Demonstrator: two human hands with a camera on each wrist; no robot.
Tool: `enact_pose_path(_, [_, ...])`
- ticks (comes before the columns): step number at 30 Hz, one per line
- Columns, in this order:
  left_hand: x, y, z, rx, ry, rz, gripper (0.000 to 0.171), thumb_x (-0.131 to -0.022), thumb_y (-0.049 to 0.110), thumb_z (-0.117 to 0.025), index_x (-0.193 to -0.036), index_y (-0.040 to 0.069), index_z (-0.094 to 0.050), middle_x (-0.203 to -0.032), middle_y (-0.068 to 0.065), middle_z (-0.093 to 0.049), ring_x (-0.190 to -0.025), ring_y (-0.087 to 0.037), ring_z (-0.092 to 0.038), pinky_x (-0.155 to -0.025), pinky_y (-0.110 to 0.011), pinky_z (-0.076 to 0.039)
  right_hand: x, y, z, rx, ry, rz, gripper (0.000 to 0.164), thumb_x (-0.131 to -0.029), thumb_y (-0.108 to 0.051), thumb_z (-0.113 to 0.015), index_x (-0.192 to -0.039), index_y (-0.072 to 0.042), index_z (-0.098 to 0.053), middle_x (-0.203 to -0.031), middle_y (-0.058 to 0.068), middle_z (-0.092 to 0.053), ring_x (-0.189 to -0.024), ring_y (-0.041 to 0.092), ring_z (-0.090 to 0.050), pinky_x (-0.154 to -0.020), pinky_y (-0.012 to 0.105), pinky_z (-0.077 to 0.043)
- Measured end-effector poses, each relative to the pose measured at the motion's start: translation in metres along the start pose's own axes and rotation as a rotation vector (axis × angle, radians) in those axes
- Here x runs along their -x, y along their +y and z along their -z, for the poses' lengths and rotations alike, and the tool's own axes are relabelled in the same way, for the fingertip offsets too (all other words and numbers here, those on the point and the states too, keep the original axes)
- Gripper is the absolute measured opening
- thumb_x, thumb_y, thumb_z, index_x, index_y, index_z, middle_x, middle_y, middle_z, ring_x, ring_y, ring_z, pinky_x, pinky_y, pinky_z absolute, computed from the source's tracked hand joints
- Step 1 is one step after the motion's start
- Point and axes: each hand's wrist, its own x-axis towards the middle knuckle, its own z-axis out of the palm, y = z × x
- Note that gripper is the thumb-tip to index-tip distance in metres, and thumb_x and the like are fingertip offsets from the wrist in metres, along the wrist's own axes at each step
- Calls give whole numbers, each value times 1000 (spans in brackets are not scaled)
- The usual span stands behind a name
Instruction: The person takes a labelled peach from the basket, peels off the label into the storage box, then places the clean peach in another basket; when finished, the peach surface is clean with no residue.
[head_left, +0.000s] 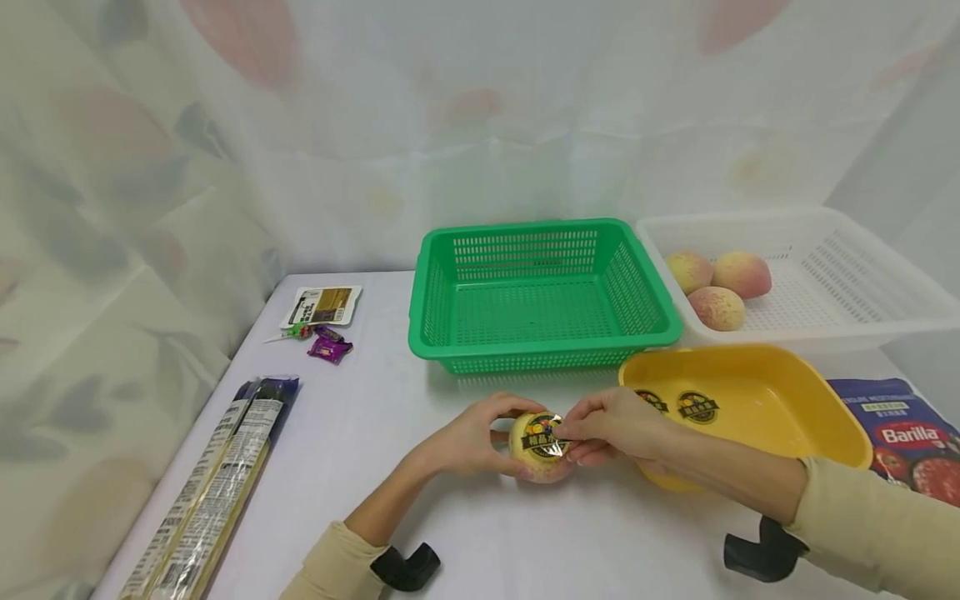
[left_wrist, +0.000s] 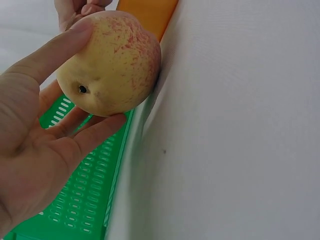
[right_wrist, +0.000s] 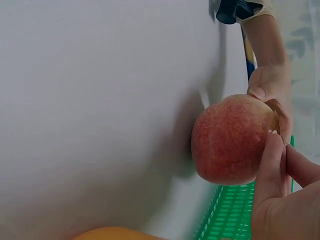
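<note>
My left hand [head_left: 467, 439] grips a yellow and pink peach [head_left: 542, 472] in front of the green basket, fingers and thumb around its side. A shiny black and gold label sticker [head_left: 537, 438] faces up on the peach. My right hand [head_left: 626, 423] pinches the sticker's right edge between thumb and index finger, and light glints off the film there. In the left wrist view, the thumb and fingers hold the peach [left_wrist: 112, 62] close above the white table. The right wrist view has the red side of the peach [right_wrist: 230, 142], with the right fingertips against its edge.
Behind the hands stands a green basket [head_left: 543, 352]. At right, a white basket [head_left: 892, 321] holds three peaches [head_left: 741, 274]; a yellow tub [head_left: 780, 404] bears similar stickers [head_left: 697, 407]. A Barilla packet [head_left: 896, 433] lies beyond it. Left are long noodle packs [head_left: 217, 492], candies [head_left: 330, 347] and a snack pouch [head_left: 324, 306].
</note>
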Motion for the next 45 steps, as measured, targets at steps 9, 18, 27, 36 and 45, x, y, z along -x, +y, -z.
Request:
enact_pose_path(9, [-1,1,1,0,14,16,69,-69,-3,-83,-130,6,-54,-127,-6,-48,-120,-24,-47,-90,-27,-50,15,-26,63,9,-60,65,22,-92,-15,-65,-100,5,-60,-88,12,-68,-77,19,-68,-74,34,-57])
enact_pose_path(18, [0,-1,1,14,8,22,67,-70,-2,-83,-129,11,-55,-127,-1,-47,-120,-20,-46,-90,-27,-50,28,20,157,74,-17,-59,14,-95,-16,-61,-97,-3,-63,-89,6,-67,-80,17,-67,-77,33,-57])
enact_pose_path(27, [-1,-2,2,11,9,42,68,-70,0,-84,-130,15,-55,-127,2,-47,-119,-17,-47,-89,-28,-50,35,73,178,103,-42,-186,20,-91,-16,-66,-96,3,-66,-80,9,-69,-68,15,-67,-64,26,-57])
enact_pose_path(36, [0,-3,2,10,5,15,68,-71,2,-83,-131,11,-54,-127,-4,-47,-120,-22,-47,-90,-29,-50,37,81,171,182,62,-236,19,-87,-13,-71,-92,4,-66,-71,8,-67,-60,13,-66,-58,24,-57])
enact_pose_path(45, [-1,-4,3,16,8,22,67,-71,1,-84,-131,10,-54,-127,-4,-47,-120,-22,-47,-90,-29,-50,41,81,177,54,28,-252,24,-92,-17,-66,-101,5,-65,-78,10,-68,-68,17,-68,-65,26,-57])
